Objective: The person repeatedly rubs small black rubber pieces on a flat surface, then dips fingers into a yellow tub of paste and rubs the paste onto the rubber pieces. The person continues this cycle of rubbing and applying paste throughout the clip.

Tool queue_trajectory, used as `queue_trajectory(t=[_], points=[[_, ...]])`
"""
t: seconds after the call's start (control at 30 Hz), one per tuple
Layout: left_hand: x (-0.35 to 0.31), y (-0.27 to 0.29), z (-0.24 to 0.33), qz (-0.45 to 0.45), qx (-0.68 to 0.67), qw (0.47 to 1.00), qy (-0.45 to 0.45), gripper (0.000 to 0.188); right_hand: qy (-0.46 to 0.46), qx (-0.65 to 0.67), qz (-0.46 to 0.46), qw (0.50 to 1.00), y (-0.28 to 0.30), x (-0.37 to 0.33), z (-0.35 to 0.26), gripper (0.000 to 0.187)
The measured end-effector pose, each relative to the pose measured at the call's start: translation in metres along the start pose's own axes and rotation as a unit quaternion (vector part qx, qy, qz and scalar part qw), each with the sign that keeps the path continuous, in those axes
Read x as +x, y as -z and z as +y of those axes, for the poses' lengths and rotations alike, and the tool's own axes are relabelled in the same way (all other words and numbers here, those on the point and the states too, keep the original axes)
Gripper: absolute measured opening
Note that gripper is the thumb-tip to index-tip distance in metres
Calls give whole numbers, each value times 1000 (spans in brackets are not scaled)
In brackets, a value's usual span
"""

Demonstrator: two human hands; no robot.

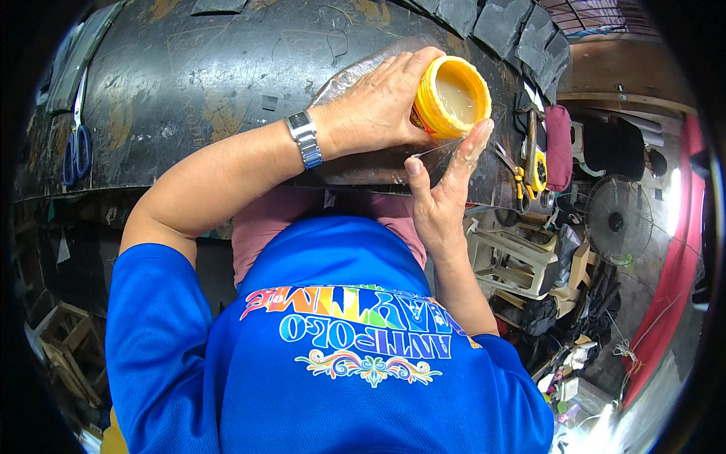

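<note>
My left hand [376, 102] is wrapped round a yellow jar [428, 94], tipping it so that its open mouth faces me. Inside is a pale, glossy, glue-like paste [456, 97]. Just below the rim is my right hand [446, 193], its thumb and fingers apart. Whitish paste coats its fingertips, and a thin sticky strand stretches from near the jar's rim toward the thumb. Nothing solid shows in that hand. Under the left hand lies a shiny clear plastic sheet [349, 82] on the dark worktable [197, 64].
Blue-handled scissors [77, 155] lie at the table's left end. At the right end are yellow-handled scissors [520, 178], a yellow tape measure [539, 171] and a maroon pouch [558, 147]. Black cut pieces [507, 29] line the far right. A fan [618, 219] and a plastic stool [516, 261] stand beyond.
</note>
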State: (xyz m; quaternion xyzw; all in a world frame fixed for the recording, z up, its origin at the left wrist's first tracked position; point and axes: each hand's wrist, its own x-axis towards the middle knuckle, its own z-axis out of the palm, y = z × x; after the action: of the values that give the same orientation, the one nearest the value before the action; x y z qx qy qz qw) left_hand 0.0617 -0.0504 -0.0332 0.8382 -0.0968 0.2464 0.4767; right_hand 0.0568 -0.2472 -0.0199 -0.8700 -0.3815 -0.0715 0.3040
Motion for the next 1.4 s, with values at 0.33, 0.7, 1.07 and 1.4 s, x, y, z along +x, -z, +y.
queue_trajectory(t=[0.33,0.7,1.07,1.4], points=[[3,6,-4,10,38,998,-54,96,114,-87,-58,988,50,46,-23,101],[10,18,-12,-89,-89,990,-56,107,-108,311,20,944,56,49,16,112],[7,12,-11,-72,-72,994,-38,104,-95,390,22,916,33,52,34,107],[13,20,-15,-89,-116,989,-16,111,-144,469,71,869,37,53,34,88]])
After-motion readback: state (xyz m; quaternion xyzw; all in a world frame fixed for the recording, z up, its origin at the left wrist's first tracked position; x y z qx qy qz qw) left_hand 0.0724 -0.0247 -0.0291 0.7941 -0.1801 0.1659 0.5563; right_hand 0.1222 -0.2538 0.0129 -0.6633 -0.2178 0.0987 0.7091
